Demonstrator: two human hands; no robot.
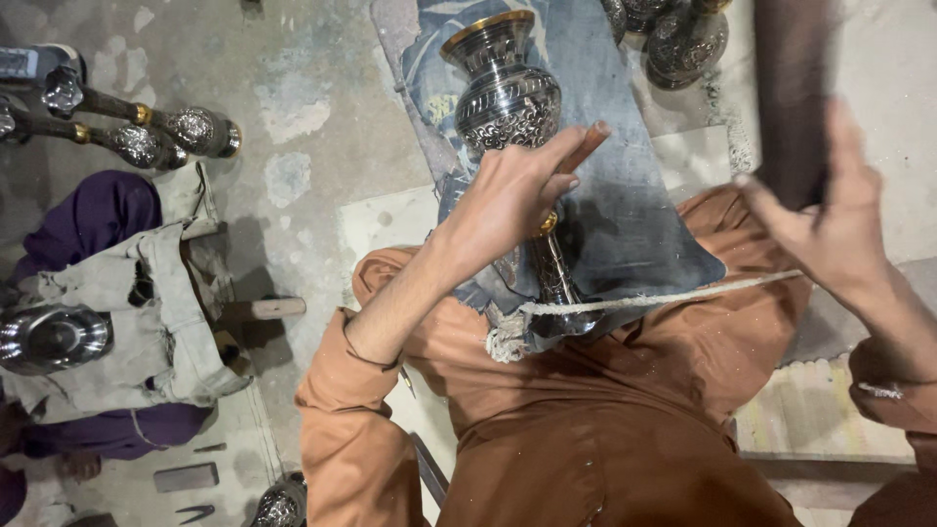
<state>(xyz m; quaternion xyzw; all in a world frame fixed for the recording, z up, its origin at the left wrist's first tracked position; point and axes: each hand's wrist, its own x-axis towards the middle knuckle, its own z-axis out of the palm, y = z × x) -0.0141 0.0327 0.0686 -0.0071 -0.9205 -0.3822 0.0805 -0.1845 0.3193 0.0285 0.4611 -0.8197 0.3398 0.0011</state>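
Engraved metal vase (pixel 508 98) lying on dark sheet (pixel 625 195) across lap, mouth at 12 o'clock, tied down with rope (pixel 664 296). Left hand (pixel 512 200) clenched around thin reddish tool (pixel 586 146), tip on vase body. Right hand (pixel 830 224) at 3 o'clock gripping blurred dark mallet (pixel 793 98). Body pattern mostly cut — remainder hard to judge. Vase neck and tool tip hidden — more vases (pixel 683 39) cut off.

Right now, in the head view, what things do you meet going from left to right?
Shiny metal bowl → metal stems on the floor → left hand holding a tool against the engraved vase → right hand on a dark wooden bar.
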